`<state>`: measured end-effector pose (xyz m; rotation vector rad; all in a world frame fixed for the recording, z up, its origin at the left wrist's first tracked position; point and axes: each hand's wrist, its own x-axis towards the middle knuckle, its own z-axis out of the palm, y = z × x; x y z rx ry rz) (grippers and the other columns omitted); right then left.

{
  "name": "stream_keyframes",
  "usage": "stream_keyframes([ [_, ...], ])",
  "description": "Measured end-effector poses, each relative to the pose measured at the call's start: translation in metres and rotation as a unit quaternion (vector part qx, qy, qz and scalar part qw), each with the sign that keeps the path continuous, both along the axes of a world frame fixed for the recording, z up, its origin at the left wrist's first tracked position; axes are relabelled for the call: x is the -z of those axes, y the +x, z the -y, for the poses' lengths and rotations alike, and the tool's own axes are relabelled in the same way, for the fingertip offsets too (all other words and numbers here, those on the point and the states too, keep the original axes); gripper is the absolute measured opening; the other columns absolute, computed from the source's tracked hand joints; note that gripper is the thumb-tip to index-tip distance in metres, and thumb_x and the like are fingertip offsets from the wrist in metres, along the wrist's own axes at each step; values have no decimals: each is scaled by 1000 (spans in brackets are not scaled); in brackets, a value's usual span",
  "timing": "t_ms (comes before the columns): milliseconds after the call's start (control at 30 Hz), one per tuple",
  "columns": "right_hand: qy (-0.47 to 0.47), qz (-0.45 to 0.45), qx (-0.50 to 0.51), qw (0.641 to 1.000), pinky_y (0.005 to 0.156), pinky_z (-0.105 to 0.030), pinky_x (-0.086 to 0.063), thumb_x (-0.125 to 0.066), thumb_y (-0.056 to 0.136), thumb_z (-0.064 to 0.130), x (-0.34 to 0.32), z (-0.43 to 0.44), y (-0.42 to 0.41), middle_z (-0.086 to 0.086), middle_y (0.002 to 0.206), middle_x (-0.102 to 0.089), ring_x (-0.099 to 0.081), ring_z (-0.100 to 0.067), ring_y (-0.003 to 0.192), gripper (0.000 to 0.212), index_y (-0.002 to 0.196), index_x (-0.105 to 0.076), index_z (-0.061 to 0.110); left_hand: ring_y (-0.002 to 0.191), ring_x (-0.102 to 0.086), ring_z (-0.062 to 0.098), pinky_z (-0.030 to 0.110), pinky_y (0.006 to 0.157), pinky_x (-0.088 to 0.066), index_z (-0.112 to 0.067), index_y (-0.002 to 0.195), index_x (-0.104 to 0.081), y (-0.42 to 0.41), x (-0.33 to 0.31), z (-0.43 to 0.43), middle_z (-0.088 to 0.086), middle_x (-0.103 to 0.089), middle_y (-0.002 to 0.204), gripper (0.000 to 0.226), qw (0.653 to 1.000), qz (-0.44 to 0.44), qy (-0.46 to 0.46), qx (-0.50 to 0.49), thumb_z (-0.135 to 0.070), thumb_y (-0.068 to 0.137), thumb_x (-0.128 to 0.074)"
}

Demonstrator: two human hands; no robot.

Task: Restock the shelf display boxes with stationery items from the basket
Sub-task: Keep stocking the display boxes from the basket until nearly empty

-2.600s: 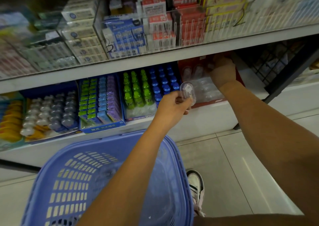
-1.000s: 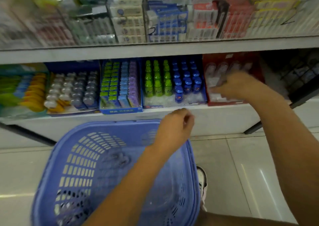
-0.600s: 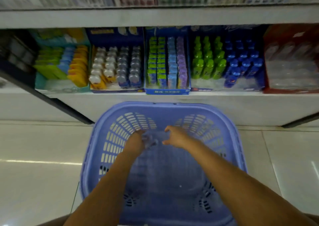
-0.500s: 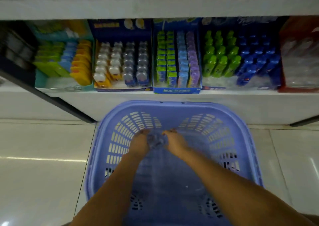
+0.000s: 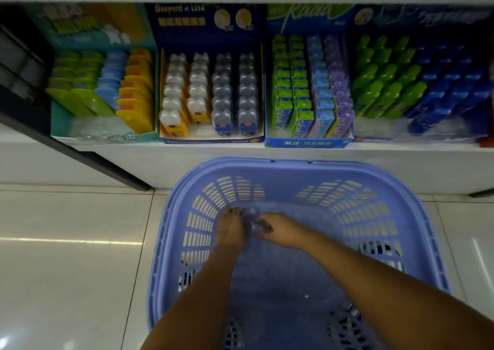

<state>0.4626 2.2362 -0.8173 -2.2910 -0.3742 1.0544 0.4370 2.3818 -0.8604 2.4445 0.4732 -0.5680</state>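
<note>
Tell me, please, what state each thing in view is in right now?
Basket: on the floor, nearly empty.
Left hand: inside the basket, fingers on a clear item.
Right hand: inside the basket, touching the same clear item.
Display boxes: mostly stocked, front gaps.

A white shelf [image 5: 240, 152] is seen beyond the hands, lined with four display boxes [image 5: 211, 93] set side by side, each filled with rows of coloured stationery. A lavender basket [image 5: 294, 168] is set on the pale tiled floor [image 5: 66, 242] below the shelf.
</note>
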Motion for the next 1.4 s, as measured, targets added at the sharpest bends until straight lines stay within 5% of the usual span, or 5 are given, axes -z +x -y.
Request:
stream_keyframes([
  [267,349,-211,285,867,71,-26,-58,-56,89,10,-108,67,8,-11,88,-73,-71,-21,78,11,91,-67,9,54,-42,13,18,46,-37,-15,73,-55,13,-88,34,3,-47,62,21,907,-86,-383,-155,-11,93,-53],
  [400,385,-76,278,877,71,-15,-50,-65,79,5,-162,105,2,6,83,-72,-65,-3,78,16,89,-72,16,48,-43,7,16,47,-39,-10,82,-60,13,-151,61,-3,-48,56,10,894,-1,-430,-122,-12,91,-56],
  [600,442,113,327,828,78,-29,-53,-56,86,-6,-227,188,26,-18,99,-66,-65,-22,87,21,91,-56,15,53,-53,3,17,54,-47,-21,69,-53,29,-236,118,-7,-57,62,27,915,164,-367,-28,-30,77,-77],
  [1067,-84,422,334,838,86,-37,-45,-62,88,19,-250,359,136,-22,111,-64,-60,-39,101,35,120,-56,7,71,-55,-3,9,64,-48,-24,98,-57,48,-284,236,-10,-61,86,26,891,278,-358,-1,-23,80,-75],
  [1400,-23,403,287,868,91,-36,-49,-71,79,6,-244,380,146,-17,115,-63,-60,-32,104,36,113,-61,7,69,-57,-4,10,62,-46,-33,95,-58,76,-280,264,-15,-63,86,24,906,299,-292,63,-24,80,-75],
])
